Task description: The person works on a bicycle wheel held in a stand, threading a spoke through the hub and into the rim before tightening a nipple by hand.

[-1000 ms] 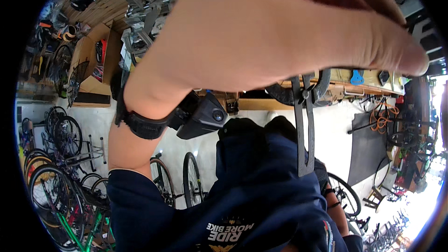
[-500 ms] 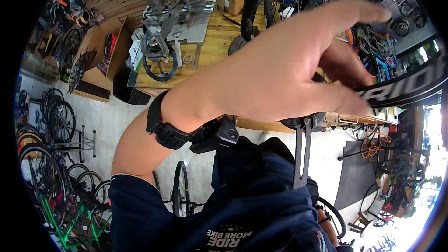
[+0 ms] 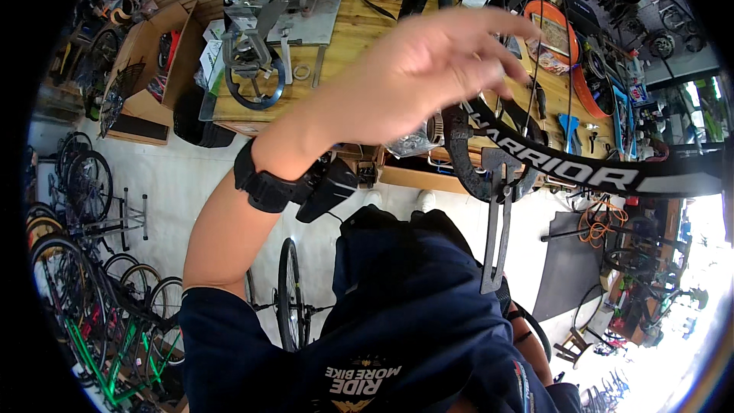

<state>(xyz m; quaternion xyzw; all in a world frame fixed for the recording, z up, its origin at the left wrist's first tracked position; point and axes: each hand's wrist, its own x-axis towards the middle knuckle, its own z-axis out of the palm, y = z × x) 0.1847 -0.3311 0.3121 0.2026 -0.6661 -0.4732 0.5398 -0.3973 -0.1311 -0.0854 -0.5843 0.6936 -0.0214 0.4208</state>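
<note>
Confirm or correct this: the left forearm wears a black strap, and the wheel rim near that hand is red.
Not red: the head view shows the wheel rim near the left hand is black. The black strap is right.

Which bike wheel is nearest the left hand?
The black rim with large white lettering, right beside the left hand; wheels on the floor stand farther off.

We see a glossy rim [image 3: 569, 164], smooth wood wkbench [image 3: 355, 30], matt cardbd box [image 3: 151, 112], dull metal plate [image 3: 325, 19] & matt cloth shirt [image 3: 428, 291].
</note>
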